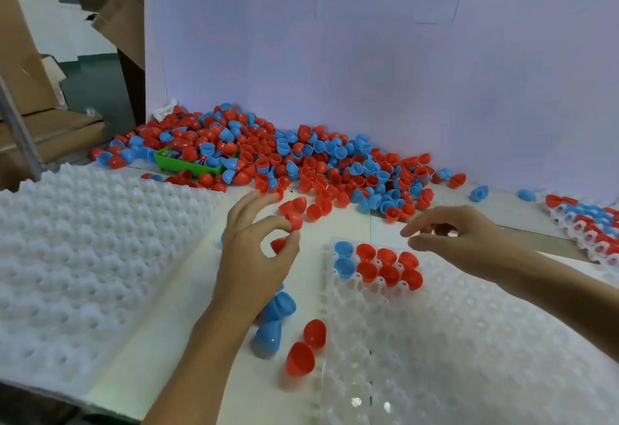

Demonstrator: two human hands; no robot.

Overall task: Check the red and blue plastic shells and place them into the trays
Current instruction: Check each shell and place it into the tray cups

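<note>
A person's left hand (258,250) pinches a red shell (294,220) between thumb and forefinger above the white table (335,223), a second red shell (278,244) tucked against its fingers, just short of the heap of red and blue shells (301,160) banked along the backboard (368,73). The right hand (469,240) hovers over the far edge of the clear tray (452,341), fingers loosely curled; whether it holds anything cannot be made out. Directly beneath it, two blue and six red shells (378,265) fill the tray's far left corner. Loose blue shells (273,321) and red shells (306,346) lie between the left forearm and the tray. A stack of white trays (83,257) sits to the left. A green bin (187,165) is half buried in the heap. A filled tray (589,227) is cut off at right.
</note>
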